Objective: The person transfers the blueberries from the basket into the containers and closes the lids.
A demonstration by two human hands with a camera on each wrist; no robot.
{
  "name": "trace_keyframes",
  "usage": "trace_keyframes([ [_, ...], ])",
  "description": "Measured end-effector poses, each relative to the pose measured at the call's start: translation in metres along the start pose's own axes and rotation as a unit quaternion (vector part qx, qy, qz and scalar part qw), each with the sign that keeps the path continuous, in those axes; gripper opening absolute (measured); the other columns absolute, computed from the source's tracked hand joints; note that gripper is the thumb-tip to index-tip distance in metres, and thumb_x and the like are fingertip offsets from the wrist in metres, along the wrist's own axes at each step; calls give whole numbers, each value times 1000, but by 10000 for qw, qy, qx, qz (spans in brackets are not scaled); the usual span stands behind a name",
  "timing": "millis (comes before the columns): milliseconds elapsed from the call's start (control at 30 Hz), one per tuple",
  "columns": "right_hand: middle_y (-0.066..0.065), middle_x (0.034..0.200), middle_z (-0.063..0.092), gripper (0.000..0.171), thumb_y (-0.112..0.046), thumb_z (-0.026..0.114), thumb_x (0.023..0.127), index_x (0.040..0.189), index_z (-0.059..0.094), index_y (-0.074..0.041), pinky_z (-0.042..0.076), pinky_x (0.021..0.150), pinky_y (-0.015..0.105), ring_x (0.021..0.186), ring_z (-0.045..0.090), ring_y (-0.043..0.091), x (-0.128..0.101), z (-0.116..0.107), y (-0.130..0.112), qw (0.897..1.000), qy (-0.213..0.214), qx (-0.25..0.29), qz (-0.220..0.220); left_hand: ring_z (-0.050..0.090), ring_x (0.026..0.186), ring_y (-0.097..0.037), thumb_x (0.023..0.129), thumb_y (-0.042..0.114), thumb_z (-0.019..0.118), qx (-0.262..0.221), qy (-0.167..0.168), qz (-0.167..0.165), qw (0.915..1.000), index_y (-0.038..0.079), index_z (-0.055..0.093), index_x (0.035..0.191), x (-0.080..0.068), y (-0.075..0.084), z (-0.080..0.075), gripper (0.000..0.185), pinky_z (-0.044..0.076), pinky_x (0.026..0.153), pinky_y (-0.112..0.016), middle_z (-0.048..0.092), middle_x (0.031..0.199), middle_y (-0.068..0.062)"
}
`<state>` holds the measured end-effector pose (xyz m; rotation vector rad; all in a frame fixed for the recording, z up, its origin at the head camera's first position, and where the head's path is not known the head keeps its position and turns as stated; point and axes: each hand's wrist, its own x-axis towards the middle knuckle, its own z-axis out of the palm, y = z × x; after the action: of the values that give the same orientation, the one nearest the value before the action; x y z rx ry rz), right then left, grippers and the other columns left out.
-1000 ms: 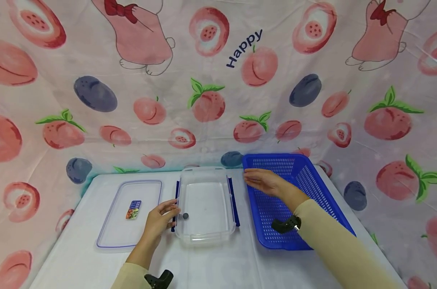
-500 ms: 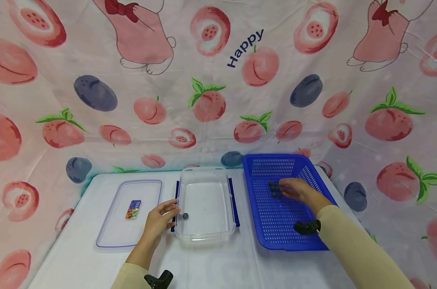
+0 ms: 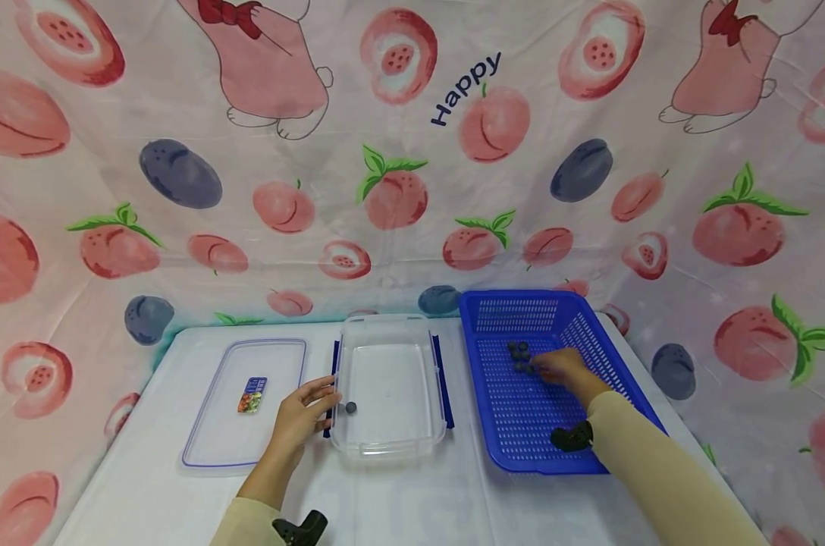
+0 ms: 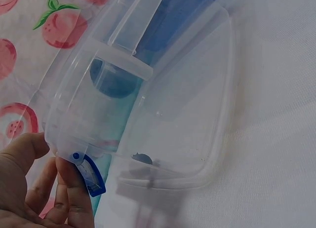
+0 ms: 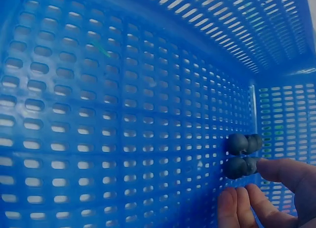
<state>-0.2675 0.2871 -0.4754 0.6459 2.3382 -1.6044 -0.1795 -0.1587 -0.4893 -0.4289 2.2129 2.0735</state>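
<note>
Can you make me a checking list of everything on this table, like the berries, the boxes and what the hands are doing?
Surface: white table, covered with cloth.
Job's things: clear box with one berry inside; small dark berries clustered in the blue basket.
Clutter: lid lying flat left of the box, sticker on it.
Hands: left hand holds the box's left edge; right hand is in the basket, fingertips at the berries.
Cables: nothing seen.
Surroundings: peach-print curtain behind and at both sides.
</note>
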Motion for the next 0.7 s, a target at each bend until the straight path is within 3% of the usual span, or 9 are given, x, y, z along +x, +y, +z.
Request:
trace_keyframes([
  [700, 35, 134, 50, 46, -1, 66, 84, 124, 52, 19, 54, 92, 42, 119, 56, 44, 8, 13, 10, 9997, 109, -220, -43, 63, 85, -5, 90, 14, 72, 4, 14, -39, 10000, 6, 60, 134, 0, -1, 1, 46, 55, 63, -21, 66, 111, -1],
])
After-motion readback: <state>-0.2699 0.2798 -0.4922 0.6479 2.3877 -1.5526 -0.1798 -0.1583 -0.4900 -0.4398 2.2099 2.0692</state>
